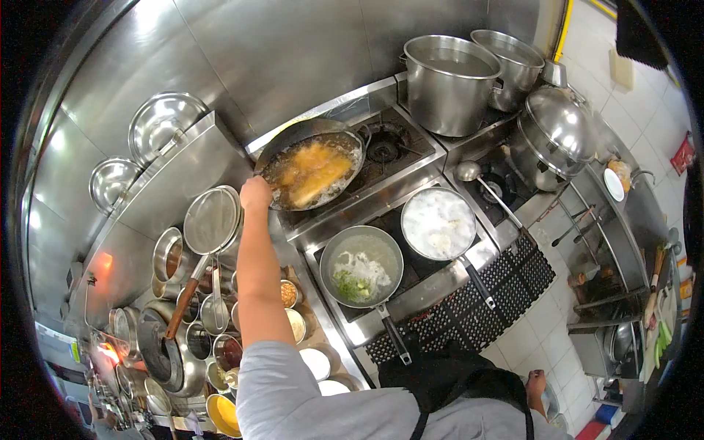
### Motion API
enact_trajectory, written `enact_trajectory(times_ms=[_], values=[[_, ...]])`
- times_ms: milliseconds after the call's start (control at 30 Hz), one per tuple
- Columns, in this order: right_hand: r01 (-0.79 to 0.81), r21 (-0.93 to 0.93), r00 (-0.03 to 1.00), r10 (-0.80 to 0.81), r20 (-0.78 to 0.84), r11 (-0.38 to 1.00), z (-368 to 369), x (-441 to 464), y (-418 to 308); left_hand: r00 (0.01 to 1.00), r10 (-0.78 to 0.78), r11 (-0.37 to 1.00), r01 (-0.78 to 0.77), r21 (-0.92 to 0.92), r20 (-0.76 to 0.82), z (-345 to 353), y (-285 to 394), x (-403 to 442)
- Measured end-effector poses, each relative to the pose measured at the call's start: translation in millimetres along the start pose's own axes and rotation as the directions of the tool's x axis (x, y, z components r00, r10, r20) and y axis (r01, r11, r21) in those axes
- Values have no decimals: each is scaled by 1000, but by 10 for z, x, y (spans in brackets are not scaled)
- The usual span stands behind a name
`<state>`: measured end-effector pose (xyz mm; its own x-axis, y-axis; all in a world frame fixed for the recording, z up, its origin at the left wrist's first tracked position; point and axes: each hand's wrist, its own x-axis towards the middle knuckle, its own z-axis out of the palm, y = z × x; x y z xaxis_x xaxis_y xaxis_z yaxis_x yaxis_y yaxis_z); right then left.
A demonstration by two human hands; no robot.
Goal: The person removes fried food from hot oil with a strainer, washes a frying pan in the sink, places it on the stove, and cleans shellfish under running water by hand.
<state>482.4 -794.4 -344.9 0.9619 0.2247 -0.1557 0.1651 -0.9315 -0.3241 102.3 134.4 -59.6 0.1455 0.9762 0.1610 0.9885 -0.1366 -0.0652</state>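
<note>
At eleven o'clock, the wok of bubbling oil and golden frying food likely handles heavy, rigid and slosh-prone. The left hand looks clamped on its eight-o'clock edge — opposite the loop handle, a second sound hold. The right hand hangs toward five o'clock — its grip cannot be told.

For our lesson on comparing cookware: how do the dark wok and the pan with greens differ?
The wok looks wider than the pan. The wok holds golden food; the pan holds green pieces in pale liquid. The left hand is at the wok's edge, while no hand is at the pan. Both are round and uncovered.
</note>
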Motion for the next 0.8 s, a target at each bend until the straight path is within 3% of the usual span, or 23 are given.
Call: enact_trajectory(times_ms=[100,200,300,500,633,733,767,800], values=[[-113,146,990,99,100,983,-56,17,-42,995,42,999,-41,11,-86,275,-15,-22],[-124,181,990,110,87,976,7,102,51,990,18,998,-27,-62,-140,338,70,-72],[-150,140,986,137,96,979,16,128,103,993,-7,997,-2,-76,-114,280,163,-130],[-44,-5,999,44,26,999,-75,20,-94,998,-58,986,51,-158,-36,551,301,-56],[-55,-19,999,55,0,998,48,64,52,991,-111,944,81,-319,-77,716,277,45],[-70,-31,997,70,12,997,114,126,144,997,-28,969,9,-245,-76,803,182,112],[-93,-16,995,94,33,996,99,120,125,994,-58,953,26,-300,-97,814,160,95],[-117,-2,992,117,56,993,10,80,-28,989,-87,934,41,-355,-115,519,228,-105]])
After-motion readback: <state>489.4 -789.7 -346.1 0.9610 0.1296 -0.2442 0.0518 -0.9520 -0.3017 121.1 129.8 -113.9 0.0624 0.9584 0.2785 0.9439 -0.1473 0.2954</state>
